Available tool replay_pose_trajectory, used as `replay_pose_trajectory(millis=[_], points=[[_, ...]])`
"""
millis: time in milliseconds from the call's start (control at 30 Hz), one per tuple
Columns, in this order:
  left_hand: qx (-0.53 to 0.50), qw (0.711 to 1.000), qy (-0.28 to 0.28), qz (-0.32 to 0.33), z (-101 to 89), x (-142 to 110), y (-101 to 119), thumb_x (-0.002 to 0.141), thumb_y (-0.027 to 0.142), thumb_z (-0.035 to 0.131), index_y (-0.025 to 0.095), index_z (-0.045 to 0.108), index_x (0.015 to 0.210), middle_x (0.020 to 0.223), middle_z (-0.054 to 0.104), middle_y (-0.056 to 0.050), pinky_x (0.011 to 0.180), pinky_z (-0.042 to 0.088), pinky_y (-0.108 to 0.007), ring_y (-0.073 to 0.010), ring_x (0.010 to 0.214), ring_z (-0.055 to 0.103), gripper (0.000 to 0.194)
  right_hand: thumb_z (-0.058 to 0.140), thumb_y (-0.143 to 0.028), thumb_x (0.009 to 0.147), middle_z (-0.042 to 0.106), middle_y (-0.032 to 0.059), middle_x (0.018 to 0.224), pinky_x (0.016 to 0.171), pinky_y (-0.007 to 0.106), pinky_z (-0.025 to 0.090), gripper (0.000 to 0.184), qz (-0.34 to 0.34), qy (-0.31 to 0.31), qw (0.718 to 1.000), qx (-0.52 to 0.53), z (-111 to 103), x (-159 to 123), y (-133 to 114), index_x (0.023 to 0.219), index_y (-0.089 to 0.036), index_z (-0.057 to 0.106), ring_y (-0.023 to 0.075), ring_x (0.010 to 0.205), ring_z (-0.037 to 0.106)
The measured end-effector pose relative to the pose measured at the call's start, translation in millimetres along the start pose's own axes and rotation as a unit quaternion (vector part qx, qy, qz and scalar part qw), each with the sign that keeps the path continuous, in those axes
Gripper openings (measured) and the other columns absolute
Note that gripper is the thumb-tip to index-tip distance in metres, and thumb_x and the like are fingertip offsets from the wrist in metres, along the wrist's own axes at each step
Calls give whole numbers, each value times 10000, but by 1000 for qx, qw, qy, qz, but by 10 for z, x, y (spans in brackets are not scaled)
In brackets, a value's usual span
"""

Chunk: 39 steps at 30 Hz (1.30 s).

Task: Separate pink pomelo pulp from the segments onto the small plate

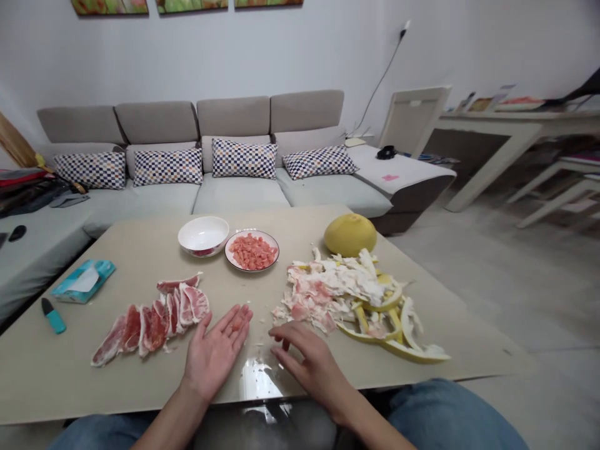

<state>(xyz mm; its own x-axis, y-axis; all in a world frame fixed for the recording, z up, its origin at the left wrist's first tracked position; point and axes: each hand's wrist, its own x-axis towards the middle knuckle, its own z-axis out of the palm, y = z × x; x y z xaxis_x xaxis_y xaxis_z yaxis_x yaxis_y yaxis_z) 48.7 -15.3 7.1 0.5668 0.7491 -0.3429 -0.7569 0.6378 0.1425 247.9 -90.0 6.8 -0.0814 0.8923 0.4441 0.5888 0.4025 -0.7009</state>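
My left hand is turned palm up over the table's front, fingers stretched out, holding a small piece of pomelo pulp on them. To its right, my right hand hovers palm down with bent fingers; thumb and forefinger stand apart and nothing shows between them. A row of pomelo segments, still in their skins, lies left of my left hand. Beyond both hands a dark-rimmed plate carries loose pink pulp. White membranes and yellow pomelo peel are heaped beyond and to the right of my right hand.
A white bowl stands left of the plate. The whole pomelo sits behind the peel heap. At the left lie a blue tissue pack and a teal-handled knife. A grey sofa borders the table's far side.
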Motion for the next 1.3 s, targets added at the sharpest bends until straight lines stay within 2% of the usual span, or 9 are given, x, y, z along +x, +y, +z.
replay_pose_trajectory(millis=[200, 367, 467, 600, 667, 833, 933, 1133, 1300], points=[[8, 1000, 15, -18, 125, 68, -360, 946, 346, 373, 43, 194, 1491, 1430, 466, -229, 1062, 431, -396, -298, 1346, 416, 648, 580, -281, 912, 665, 51, 912, 761, 286, 507, 147, -8, -30, 995, 100, 195, -55, -30, 1010, -234, 678, 168, 824, 624], [11, 999, 28, -19, 130, 126, -504, 951, 354, 320, 40, 187, 1492, 1418, 481, -229, 1055, 439, -398, -290, 1360, 395, 640, 549, -271, 921, 643, 27, 764, 694, 278, 493, 152, 26, 39, 994, 99, -57, 31, 79, 816, -203, 634, 163, 728, 604], [26, 999, 32, -7, 141, 199, -454, 942, 336, 351, 36, 193, 1489, 1392, 510, -234, 1054, 443, -411, -298, 1357, 399, 643, 563, -288, 906, 597, 13, 700, 637, 268, 471, 181, 44, 91, 994, 31, -374, 80, 253, 748, -201, 579, 158, 662, 570], [89, 993, 68, 43, 300, 389, -265, 916, 276, 411, 14, 247, 1465, 1303, 578, -257, 1002, 494, -407, -308, 1304, 475, 630, 488, -204, 914, 636, 64, 828, 657, 289, 465, 143, 25, 67, 991, -113, -701, 84, 618, 879, -190, 626, 185, 743, 588], [159, 981, 84, 71, 450, 543, -158, 905, 265, 415, 5, 281, 1448, 1268, 599, -256, 970, 519, -393, -301, 1264, 522, 617, 440, -155, 906, 650, 111, 927, 706, 340, 474, 224, 0, 67, 980, -185, -760, 55, 795, 988, -177, 647, 227, 833, 600], [289, 945, 89, 120, 875, 1145, 57, 909, 292, 418, 85, 473, 1342, 1252, 614, -204, 911, 548, -372, -262, 1148, 609, 483, 469, -207, 915, 648, 111, 828, 704, 368, 469, 252, -8, 84, 970, -230, -754, -22, 945, 752, -169, 658, 245, 794, 595], [354, 914, 105, 166, 1061, 1561, 168, 942, 357, 409, 130, 580, 1221, 1233, 617, -170, 890, 540, -344, -227, 1084, 619, 399, 428, -123, 896, 665, 119, 909, 709, 360, 471, 250, -11, 109, 965, -237, -793, -36, 918, 910, -178, 671, 244, 845, 603], [503, 822, 142, 227, 1103, 2011, 378, 906, 314, 568, 170, 557, 1201, 1212, 592, -94, 841, 532, -438, -226, 1009, 615, 328, 503, -241, 898, 676, 113, 852, 689, 386, 483, 259, -5, 115, 955, -272, -956, -64, 965, 705, -182, 666, 252, 800, 611], [643, 708, 113, 269, 933, 2046, 447, 908, 310, 564, 173, 558, 1203, 1221, 589, -97, 847, 531, -437, -227, 1015, 613, 326, 456, -128, 851, 674, 134, 1037, 732, 421, 509, 389, 10, 140, 949, -281, -961, -86, 1016, 1198, -198, 616, 275, 910, 616]])
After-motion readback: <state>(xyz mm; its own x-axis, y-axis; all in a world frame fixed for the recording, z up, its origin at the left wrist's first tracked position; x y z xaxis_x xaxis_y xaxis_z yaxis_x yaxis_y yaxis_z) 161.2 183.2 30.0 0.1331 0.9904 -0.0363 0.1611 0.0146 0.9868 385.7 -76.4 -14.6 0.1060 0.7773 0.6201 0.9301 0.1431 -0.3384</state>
